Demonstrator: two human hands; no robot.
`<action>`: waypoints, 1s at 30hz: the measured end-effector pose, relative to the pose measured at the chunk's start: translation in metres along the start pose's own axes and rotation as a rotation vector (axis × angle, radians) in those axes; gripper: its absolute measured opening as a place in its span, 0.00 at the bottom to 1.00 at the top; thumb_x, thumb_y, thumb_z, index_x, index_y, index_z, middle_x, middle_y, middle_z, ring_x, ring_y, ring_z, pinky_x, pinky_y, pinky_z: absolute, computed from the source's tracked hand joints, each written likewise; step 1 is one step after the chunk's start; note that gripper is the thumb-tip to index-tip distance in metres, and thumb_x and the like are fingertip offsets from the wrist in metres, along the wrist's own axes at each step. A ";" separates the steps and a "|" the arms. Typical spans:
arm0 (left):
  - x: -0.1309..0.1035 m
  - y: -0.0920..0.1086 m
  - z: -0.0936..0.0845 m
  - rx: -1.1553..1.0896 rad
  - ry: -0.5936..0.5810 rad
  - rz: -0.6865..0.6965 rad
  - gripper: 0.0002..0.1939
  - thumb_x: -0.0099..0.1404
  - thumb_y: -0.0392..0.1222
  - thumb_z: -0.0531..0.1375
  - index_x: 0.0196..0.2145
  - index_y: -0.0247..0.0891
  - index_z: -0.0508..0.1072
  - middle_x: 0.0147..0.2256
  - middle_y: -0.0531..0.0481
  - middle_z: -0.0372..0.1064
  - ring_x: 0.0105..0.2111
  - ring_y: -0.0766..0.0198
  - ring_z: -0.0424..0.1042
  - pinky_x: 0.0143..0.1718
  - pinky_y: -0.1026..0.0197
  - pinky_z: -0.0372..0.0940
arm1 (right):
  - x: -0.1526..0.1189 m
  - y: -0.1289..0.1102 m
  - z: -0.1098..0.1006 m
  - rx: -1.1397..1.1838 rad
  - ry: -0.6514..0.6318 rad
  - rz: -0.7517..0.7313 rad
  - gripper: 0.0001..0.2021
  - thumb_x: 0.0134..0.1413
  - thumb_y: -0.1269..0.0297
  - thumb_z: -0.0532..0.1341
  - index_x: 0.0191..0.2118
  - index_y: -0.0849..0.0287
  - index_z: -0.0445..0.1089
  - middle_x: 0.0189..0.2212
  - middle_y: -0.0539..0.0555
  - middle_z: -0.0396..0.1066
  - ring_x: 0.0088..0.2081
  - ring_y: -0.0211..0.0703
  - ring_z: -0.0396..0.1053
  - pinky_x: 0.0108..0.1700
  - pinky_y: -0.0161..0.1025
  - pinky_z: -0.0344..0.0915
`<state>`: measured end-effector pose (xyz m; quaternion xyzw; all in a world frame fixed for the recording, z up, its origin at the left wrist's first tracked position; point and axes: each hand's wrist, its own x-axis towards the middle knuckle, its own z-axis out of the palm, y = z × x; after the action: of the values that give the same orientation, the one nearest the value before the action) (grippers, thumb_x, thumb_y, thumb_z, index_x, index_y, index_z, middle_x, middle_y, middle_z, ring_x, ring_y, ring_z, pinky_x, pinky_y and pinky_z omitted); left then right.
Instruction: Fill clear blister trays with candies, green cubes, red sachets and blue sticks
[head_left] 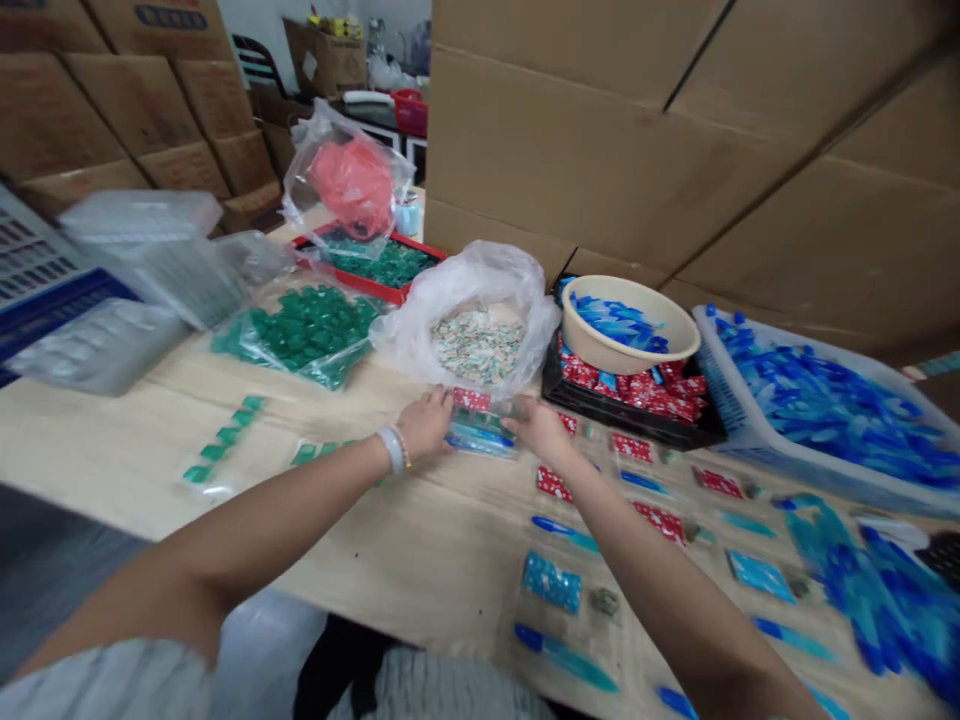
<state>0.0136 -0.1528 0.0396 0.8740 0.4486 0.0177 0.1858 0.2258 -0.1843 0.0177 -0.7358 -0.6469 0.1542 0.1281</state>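
Note:
My left hand (425, 425) grips the left edge of a clear plastic tray (491, 450) in mid-table. My right hand (538, 430) holds its right side, fingers bent over the edge. Inside the tray lie a red patterned packet (471, 398) and blue pen-shaped pieces (480, 436). Whether several trays are stacked there I cannot tell. Just beyond my hands is a white plastic bag (517, 270) of small pale pieces (480, 345). Under and beside my right arm are more clear trays, with red packets (660, 522), a blue packet (552, 581) and a blue pen-shaped piece (566, 657).
Green pieces (300, 330) fill a clear bag; a red tray (390, 290) holds more. A cream bowl (630, 350) sits over a black crate (630, 412) of red packets. A white basket (750, 410) holds blue pieces. Cardboard boxes (600, 150) wall the table's back.

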 end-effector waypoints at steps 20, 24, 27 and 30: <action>-0.147 -0.131 -0.011 -0.177 0.170 -0.519 0.18 0.56 0.51 0.52 0.30 0.32 0.69 0.29 0.42 0.67 0.36 0.56 0.67 0.37 0.60 0.60 | -0.057 -0.156 0.097 0.559 -0.127 0.066 0.12 0.50 0.59 0.52 0.35 0.63 0.66 0.20 0.50 0.63 0.21 0.35 0.61 0.22 0.32 0.59; -0.141 -0.131 0.001 -0.303 0.297 -0.505 0.22 0.52 0.50 0.56 0.40 0.32 0.66 0.37 0.42 0.65 0.41 0.56 0.64 0.41 0.59 0.59 | -0.045 -0.170 0.106 0.782 -0.170 0.306 0.09 0.46 0.62 0.56 0.34 0.61 0.62 0.18 0.46 0.58 0.17 0.32 0.59 0.14 0.29 0.56; -0.144 -0.125 -0.007 -0.562 0.216 -0.545 0.21 0.51 0.49 0.58 0.40 0.33 0.65 0.34 0.45 0.67 0.34 0.59 0.67 0.34 0.60 0.61 | -0.059 -0.173 0.100 0.925 -0.189 0.412 0.07 0.45 0.64 0.57 0.31 0.59 0.58 0.19 0.44 0.56 0.16 0.30 0.58 0.12 0.27 0.57; -0.153 -0.109 -0.021 -0.776 0.144 -0.523 0.21 0.52 0.50 0.56 0.41 0.35 0.64 0.31 0.49 0.68 0.31 0.61 0.68 0.29 0.63 0.61 | -0.084 -0.170 0.090 1.098 -0.178 0.462 0.08 0.44 0.64 0.57 0.31 0.58 0.56 0.21 0.45 0.56 0.18 0.30 0.58 0.14 0.28 0.60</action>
<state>-0.1665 -0.2097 0.0430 0.5943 0.6258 0.1969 0.4652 0.0258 -0.2463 0.0058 -0.6680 -0.3041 0.5505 0.3978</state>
